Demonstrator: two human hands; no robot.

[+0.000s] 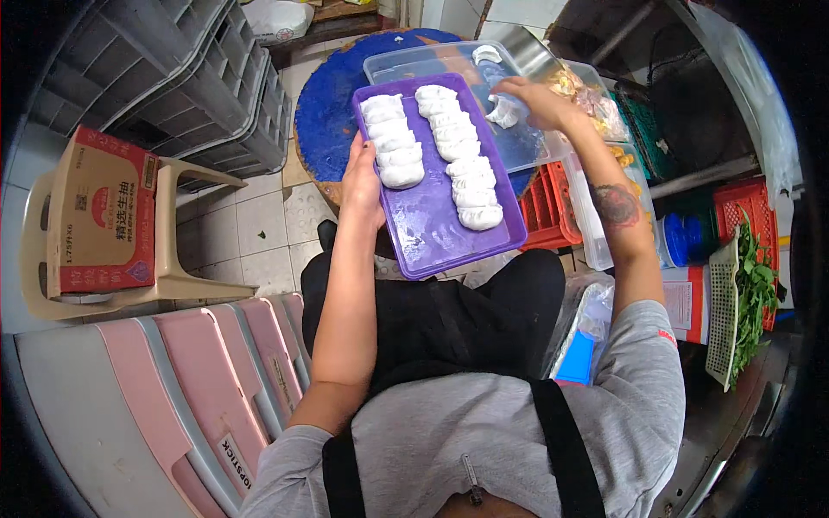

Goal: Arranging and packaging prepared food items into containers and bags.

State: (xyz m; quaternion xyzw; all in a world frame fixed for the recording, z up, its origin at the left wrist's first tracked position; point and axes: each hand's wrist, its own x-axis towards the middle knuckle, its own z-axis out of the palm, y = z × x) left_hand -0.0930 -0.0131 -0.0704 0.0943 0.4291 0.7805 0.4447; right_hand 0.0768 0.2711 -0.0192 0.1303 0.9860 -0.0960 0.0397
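My left hand (364, 184) grips the left edge of a purple plastic tray (431, 223), thumb over the rim. The tray is tilted above my lap, its far end over a clear plastic container (424, 59). Two rows of white pleated dumplings stand in it, a shorter left row (392, 142) and a longer right row (460, 155). My right hand (541, 107) is over the container, fingers apart, close beside a loose white dumpling (504, 112). Another dumpling (486, 54) lies at the container's far end. Part of my right thumb is hidden.
A worn blue round table (330, 116) carries the container. To the right are a metal vessel (528, 55), food tubs (583, 97), a red crate (549, 207) and a basket of greens (722, 311). Left are a boxed chair (171, 239), grey crates (214, 84) and pink drawers (201, 362).
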